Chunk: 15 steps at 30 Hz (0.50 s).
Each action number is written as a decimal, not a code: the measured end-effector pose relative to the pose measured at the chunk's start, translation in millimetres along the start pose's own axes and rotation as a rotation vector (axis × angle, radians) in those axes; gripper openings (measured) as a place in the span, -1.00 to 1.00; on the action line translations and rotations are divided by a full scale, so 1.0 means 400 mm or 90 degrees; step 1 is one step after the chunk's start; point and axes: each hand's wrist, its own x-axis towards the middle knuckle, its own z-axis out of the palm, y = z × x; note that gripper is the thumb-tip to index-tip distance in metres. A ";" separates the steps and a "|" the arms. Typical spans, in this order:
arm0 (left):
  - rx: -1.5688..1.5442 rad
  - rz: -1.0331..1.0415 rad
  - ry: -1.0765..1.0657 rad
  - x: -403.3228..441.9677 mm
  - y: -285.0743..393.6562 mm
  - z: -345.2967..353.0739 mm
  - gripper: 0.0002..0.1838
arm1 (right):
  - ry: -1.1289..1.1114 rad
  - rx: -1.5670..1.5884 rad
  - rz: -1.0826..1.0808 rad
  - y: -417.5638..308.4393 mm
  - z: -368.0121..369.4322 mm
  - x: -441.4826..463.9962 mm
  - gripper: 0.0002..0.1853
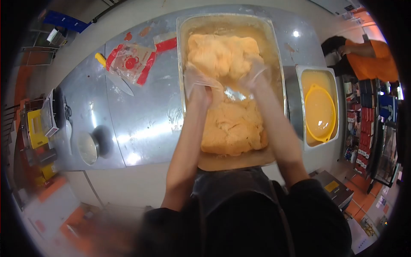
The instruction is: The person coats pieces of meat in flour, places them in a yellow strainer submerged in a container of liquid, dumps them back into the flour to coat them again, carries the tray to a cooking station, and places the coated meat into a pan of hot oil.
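Both my hands wear clear plastic gloves and reach into a deep metal tray [278, 47]. My left hand [202, 83] is at the near left edge of the far lump of soft orange-yellow dough [222, 47]. At that lump's near right side, my right hand [255, 73] touches it and is smeared by motion. The fingers of both hands are hidden or blurred, so their grip does not show. A second lump of dough [233, 128] lies nearer to me, between my forearms. Between the two lumps, a patch of shiny tray bottom shows.
Left on the metal table [145, 111] lie a yellow-handled knife [117, 81], a red and clear plastic bag [132, 62] and a round metal bowl [88, 148]. A second tray [306, 77] on the right holds a yellow strainer [320, 113]. A person in orange [370, 60] is beyond.
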 end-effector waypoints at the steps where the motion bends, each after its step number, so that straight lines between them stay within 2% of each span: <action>1: 0.120 0.027 0.050 -0.037 -0.002 0.001 -0.51 | -0.017 -0.104 -0.023 0.021 -0.010 -0.009 -0.69; 2: 0.237 0.062 0.094 -0.089 0.004 0.017 -0.55 | -0.119 -0.399 -0.062 0.014 -0.088 -0.005 -0.70; 3: 0.353 0.099 0.138 -0.128 0.007 0.022 -0.58 | -0.120 -0.549 -0.098 0.016 -0.110 -0.024 -0.73; 4: 0.797 0.078 0.182 -0.113 -0.052 -0.081 -0.60 | -0.114 -0.698 -0.137 0.018 -0.133 -0.043 -0.76; 5: 0.774 -0.051 0.190 -0.159 -0.068 -0.090 -0.62 | -0.007 -0.699 -0.171 0.019 -0.117 -0.117 -0.80; 7: 0.574 -0.263 0.276 -0.271 -0.154 -0.123 -0.63 | -0.039 -0.446 -0.110 0.026 -0.052 -0.195 -0.84; 8: 0.394 -0.334 0.349 -0.295 -0.229 -0.169 -0.63 | -0.164 -0.193 -0.020 0.037 0.007 -0.205 -0.85; 9: 0.262 -0.334 0.304 -0.289 -0.318 -0.275 -0.70 | -0.101 -0.213 -0.071 0.115 0.119 -0.254 -0.83; 10: 0.134 -0.332 0.256 -0.272 -0.380 -0.353 -0.76 | -0.088 -0.131 -0.033 0.140 0.167 -0.292 -0.83; 13: 0.142 -0.379 0.325 -0.324 -0.316 -0.127 -0.80 | -0.117 0.103 0.092 0.123 0.211 -0.378 -0.82; 14: 0.210 -0.379 0.372 -0.309 -0.300 -0.107 -0.81 | -0.153 0.109 0.115 0.079 0.184 -0.377 -0.82; 15: 0.184 -0.364 0.365 -0.297 -0.268 -0.088 -0.79 | -0.205 0.024 0.113 0.013 0.121 -0.358 -0.80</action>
